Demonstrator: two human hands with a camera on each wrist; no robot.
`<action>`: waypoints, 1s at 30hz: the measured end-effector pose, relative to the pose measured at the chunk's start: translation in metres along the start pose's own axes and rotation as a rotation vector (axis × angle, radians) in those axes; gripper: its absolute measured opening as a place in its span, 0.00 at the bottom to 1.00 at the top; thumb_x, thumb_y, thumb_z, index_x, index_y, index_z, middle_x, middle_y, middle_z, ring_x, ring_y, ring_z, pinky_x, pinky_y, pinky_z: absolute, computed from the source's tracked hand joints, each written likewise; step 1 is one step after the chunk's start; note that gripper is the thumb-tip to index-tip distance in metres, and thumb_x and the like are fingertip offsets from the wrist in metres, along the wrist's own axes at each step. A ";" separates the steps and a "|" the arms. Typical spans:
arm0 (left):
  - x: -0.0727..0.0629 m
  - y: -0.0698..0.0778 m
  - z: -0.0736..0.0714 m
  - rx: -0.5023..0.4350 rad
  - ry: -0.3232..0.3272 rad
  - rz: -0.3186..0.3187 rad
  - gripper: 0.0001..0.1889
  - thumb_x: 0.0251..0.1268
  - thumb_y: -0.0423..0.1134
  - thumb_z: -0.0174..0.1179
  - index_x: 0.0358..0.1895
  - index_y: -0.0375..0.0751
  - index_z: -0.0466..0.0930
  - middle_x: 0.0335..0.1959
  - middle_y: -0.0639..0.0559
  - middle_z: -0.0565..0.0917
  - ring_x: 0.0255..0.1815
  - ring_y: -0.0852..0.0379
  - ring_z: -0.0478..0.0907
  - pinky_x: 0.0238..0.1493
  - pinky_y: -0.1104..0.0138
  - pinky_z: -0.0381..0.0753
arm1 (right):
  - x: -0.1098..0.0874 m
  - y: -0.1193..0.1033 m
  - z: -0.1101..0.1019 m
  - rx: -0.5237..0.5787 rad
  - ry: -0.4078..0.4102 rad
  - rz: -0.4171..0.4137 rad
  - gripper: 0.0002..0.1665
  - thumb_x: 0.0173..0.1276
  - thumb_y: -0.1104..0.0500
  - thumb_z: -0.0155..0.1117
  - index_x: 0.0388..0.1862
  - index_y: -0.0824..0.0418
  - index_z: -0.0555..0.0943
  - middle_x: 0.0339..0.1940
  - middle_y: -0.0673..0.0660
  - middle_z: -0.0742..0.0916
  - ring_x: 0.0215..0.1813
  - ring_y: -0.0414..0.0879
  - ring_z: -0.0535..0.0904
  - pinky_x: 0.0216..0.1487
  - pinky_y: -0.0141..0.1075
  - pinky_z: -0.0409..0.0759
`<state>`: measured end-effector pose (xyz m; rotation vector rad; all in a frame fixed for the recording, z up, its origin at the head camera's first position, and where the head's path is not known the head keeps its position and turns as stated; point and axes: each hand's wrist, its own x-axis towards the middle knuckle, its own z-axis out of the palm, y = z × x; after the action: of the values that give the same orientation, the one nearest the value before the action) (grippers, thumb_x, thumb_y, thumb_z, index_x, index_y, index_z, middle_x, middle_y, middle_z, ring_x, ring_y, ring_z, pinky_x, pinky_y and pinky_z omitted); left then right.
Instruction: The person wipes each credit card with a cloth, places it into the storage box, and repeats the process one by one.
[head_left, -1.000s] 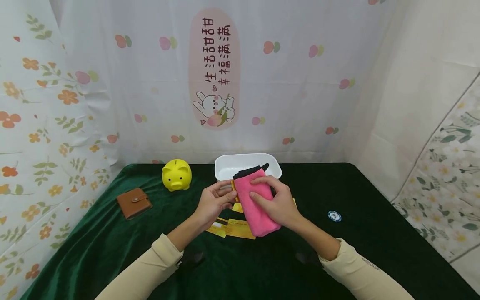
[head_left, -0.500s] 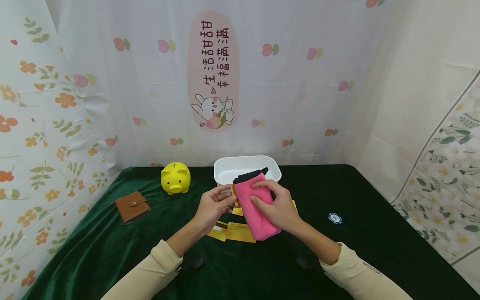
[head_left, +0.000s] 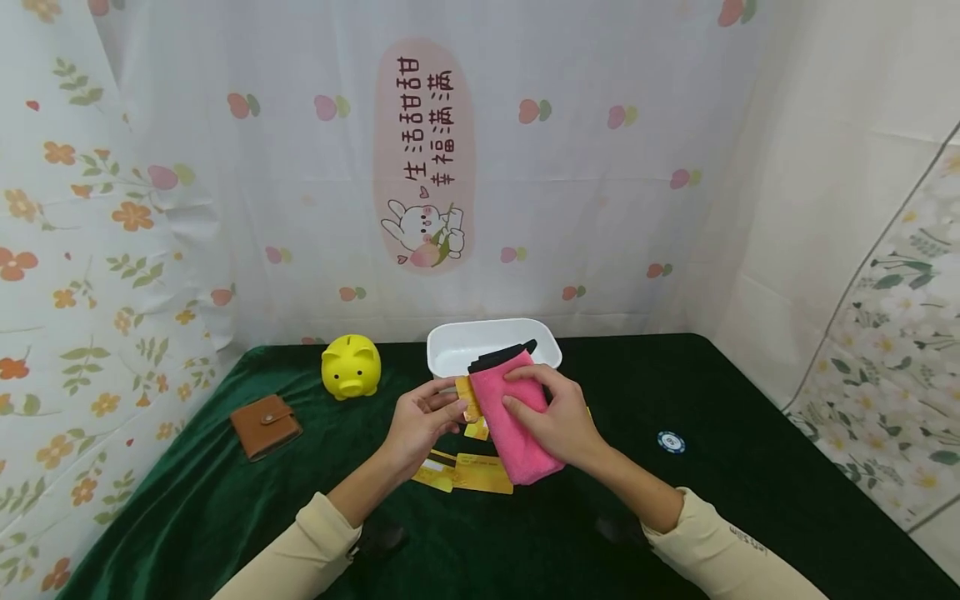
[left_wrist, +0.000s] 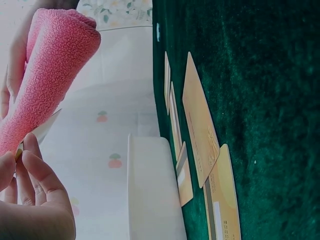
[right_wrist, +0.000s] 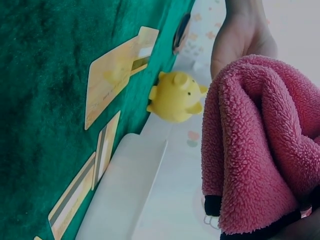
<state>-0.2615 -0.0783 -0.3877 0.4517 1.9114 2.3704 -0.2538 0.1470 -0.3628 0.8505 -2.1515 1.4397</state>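
Note:
My left hand pinches a yellow bank card by its edge, between thumb and fingers. The card sticks out at the left side of a folded pink towel with black trim. My right hand grips that towel, thumb on its front; in the right wrist view its thick fleecy folds hide most of the fingers. Part of the card lies behind the towel. Beneath the hands, several yellow cards lie on the green cloth, some partly covered by the towel in the head view.
A white plastic tub stands at the back middle. To its left is a yellow piggy bank, and nearer on the left a brown wallet. A blue and white poker chip lies on the right of the green tablecloth.
More of the card now shows at the towel's left edge, where the left hand has drawn slightly leftward. The right hand keeps its grip on the towel. The head view has tilted up a little.

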 end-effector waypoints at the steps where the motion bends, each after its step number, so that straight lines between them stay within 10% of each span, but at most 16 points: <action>1: 0.000 0.000 0.000 -0.003 0.006 -0.001 0.19 0.71 0.28 0.58 0.63 0.28 0.72 0.44 0.44 0.87 0.36 0.54 0.84 0.37 0.69 0.83 | 0.000 0.000 -0.001 -0.004 0.000 0.001 0.15 0.63 0.66 0.71 0.49 0.61 0.82 0.47 0.60 0.84 0.38 0.50 0.80 0.32 0.36 0.84; 30: -0.003 -0.004 -0.001 0.006 0.031 0.011 0.20 0.69 0.29 0.61 0.63 0.31 0.74 0.46 0.45 0.87 0.37 0.54 0.86 0.37 0.67 0.84 | -0.007 0.022 -0.029 -0.148 0.066 0.101 0.16 0.63 0.65 0.72 0.49 0.58 0.83 0.48 0.59 0.84 0.37 0.49 0.80 0.32 0.34 0.81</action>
<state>-0.2594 -0.0791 -0.3925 0.4289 1.9345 2.3930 -0.2634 0.1821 -0.3712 0.6409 -2.2472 1.3170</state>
